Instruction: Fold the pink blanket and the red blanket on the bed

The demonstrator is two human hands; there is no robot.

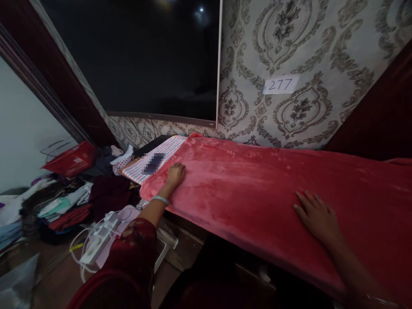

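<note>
A red plush blanket (231,189) lies spread over a long, low surface in front of me, its front edge hanging slightly over the side. My left hand (176,174) rests on the blanket near its left end, palm down, with the fingers slightly bent and nothing seen in them. Farther right, my right hand (317,214) lies flat on the red fabric with its fingers spread. Faint creases and lighter patches show in the pile between the hands. Just left of my left hand, a striped cloth (175,146) sticks out from under the blanket, with a blurred-out dark item on it.
A large dark television screen (144,60) hangs above the blanket. Patterned wallpaper bears a paper label (281,84) reading 277. On the left are piled clothes (109,193) and a red bag (72,159). A white power strip (100,240) with cables lies below my left arm.
</note>
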